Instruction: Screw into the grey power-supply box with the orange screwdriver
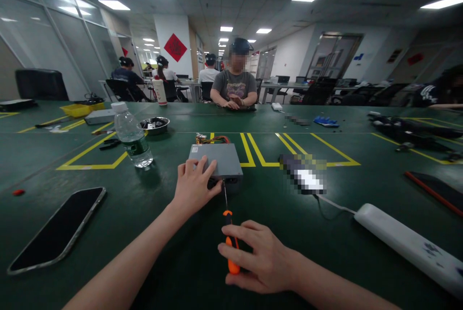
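A grey computer power supply sits on the green table in front of me, its bundle of coloured cables at the far side. My left hand grips its near left corner, fingers spread over the top and thumb down at the front face. Between the fingers and thumb of my right hand is an orange and black screwdriver. Its shaft points away from me, and the tip meets the front edge of the power supply beside my left thumb. The exact spot under the tip is too small to make out.
A water bottle and a metal bowl stand to the left, with a phone nearer me. On the right lie a lit phone, a white power strip and a red-edged dark device. A person sits opposite.
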`<state>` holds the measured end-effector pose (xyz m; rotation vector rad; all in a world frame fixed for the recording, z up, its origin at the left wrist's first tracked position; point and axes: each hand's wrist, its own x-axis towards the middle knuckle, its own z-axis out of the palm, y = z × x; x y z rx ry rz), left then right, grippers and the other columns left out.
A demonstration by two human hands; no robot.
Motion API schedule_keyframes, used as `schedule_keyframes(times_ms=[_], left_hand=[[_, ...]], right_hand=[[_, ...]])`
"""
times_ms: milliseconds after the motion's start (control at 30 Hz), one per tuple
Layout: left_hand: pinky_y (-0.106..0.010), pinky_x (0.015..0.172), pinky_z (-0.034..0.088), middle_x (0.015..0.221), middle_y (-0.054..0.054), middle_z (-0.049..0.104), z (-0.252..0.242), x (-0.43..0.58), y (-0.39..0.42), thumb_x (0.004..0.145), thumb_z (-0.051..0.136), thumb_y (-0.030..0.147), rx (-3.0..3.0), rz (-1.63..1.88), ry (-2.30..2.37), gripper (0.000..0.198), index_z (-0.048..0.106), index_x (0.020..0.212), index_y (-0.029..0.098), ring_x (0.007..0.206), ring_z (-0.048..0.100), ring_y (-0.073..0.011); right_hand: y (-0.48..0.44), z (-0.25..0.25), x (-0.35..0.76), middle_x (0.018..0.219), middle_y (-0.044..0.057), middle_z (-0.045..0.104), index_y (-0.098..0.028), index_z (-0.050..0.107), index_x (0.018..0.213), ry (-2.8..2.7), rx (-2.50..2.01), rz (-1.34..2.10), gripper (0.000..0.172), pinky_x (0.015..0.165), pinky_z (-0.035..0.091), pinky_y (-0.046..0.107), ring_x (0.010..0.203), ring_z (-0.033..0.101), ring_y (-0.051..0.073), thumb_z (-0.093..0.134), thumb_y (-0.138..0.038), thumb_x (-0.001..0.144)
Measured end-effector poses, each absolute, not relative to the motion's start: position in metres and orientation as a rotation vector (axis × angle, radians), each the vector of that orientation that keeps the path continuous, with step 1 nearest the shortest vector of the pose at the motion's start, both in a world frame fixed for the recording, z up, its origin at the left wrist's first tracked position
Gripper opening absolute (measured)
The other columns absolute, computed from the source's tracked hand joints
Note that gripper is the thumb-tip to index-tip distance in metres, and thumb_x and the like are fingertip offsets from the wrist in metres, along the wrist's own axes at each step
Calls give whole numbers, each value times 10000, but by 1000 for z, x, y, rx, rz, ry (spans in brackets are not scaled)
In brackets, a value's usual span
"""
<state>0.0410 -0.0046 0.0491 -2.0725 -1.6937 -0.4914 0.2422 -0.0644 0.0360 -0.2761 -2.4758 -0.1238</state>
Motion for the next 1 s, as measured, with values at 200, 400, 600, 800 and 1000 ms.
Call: schedule_keyframes(times_ms=[200, 400, 600, 800, 1000], left_hand=[[-465, 822, 321, 1288, -86, 477, 49, 41, -5, 802, 450, 503, -2056, -471, -1681, 489, 492, 1225, 261, 1051, 406, -324], [-464, 825, 320, 1287, -86, 481, 48, 40, -5, 806, 441, 511, -2052, -477, -1672, 493, 493, 1223, 254, 1047, 404, -322], [-461, 832, 318, 1291, -80, 480, 48, 40, -5, 804, 447, 507, -2056, -483, -1677, 490, 493, 1224, 259, 1048, 403, -319], [-461, 822, 325, 1286, -86, 483, 49, 40, -5, 806, 438, 507, -2059, -483, -1675, 489, 496, 1223, 258, 1044, 405, -319], [-465, 829, 323, 1287, -88, 481, 49, 40, -4, 807, 438, 500, -2072, -491, -1691, 488, 494, 1227, 259, 1059, 399, -320]], right_hand=[[-59, 28, 240, 1005, 136, 643, -123, 483, 1024, -2355, -251, -55, 415, 706, 495, 278, 853, 639, 166, 429, -516, 904], [-63, 36, 243, 1037, 165, 620, -142, 485, 1107, -2422, -260, -98, 317, 682, 498, 303, 910, 625, 193, 329, -370, 953], [-61, 31, 245, 1014, 153, 649, -121, 484, 1032, -2352, -251, -154, 330, 696, 493, 303, 820, 644, 169, 451, -429, 921], [-63, 34, 245, 1021, 164, 633, -122, 486, 1072, -2372, -272, -61, 342, 702, 500, 314, 893, 632, 194, 358, -407, 932], [-65, 38, 243, 1029, 146, 640, -129, 506, 1062, -2421, -270, -124, 319, 698, 491, 309, 852, 639, 179, 376, -396, 946]])
